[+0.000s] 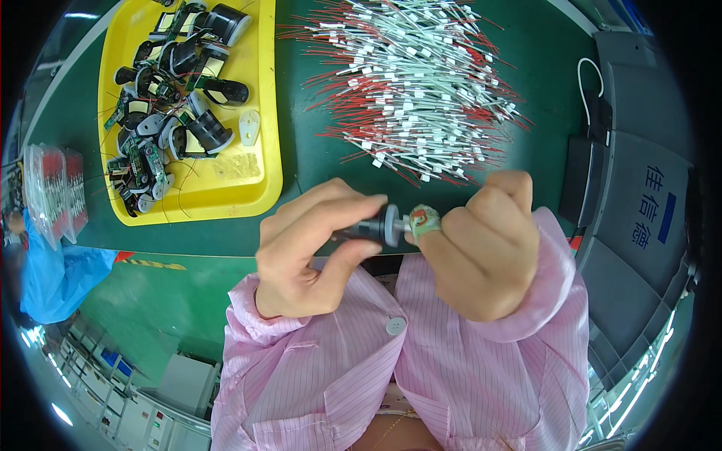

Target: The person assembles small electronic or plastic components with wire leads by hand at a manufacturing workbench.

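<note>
Two bare hands meet over one black cylindrical part [380, 225] at the center of the frame, at the edge of a green worktable [301, 143]. The left hand [312, 252] holds it between thumb and fingers, narrowly spread around its body; the right hand [481, 248], one digit bound in a single green patterned wrap [425, 219], curls tight, holding the part's pale end, its exact pinch blurred. At upper left, one yellow tray [267, 177] carries a jumble of black-and-gray assemblies [203, 131], too tangled to count, and one loose cream-colored piece [249, 128]. At top center lies one heap of red-and-white wires [421, 90], also beyond counting. Two clear packs [54, 192] stand at far left; one white cable [580, 83] loops at upper right.
</note>
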Demonstrator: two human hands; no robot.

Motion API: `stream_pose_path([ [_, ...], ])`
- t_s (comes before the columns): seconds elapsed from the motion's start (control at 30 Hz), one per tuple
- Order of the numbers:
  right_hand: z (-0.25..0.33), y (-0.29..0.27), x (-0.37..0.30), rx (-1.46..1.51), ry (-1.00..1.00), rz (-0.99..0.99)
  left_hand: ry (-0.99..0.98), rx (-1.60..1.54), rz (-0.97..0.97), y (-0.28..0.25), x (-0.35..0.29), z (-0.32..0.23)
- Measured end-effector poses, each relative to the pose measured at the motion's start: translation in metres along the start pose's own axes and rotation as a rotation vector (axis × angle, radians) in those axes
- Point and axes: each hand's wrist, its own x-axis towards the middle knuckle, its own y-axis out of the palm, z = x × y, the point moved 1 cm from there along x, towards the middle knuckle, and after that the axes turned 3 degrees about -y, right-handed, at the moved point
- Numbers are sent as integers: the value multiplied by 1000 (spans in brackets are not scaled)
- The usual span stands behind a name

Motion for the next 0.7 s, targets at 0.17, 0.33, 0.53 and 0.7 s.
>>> stream_pose_path([
  [0.17, -3, -3, 2, -57, -10, 7, -38, 155, 71, -8, 3, 0],
  [0.33, -29, -25, 27, 83, 90, 126, -56, 112, -177, -4, 8, -13],
  [0.53, -184, -22, 90, 569, 841, 161, -14, 761, -695, -49, 5, 1],
  [0.7, -343, 33, 129, 1063, 1301, -2, -178, 1275, -519, -56, 4, 5],
])
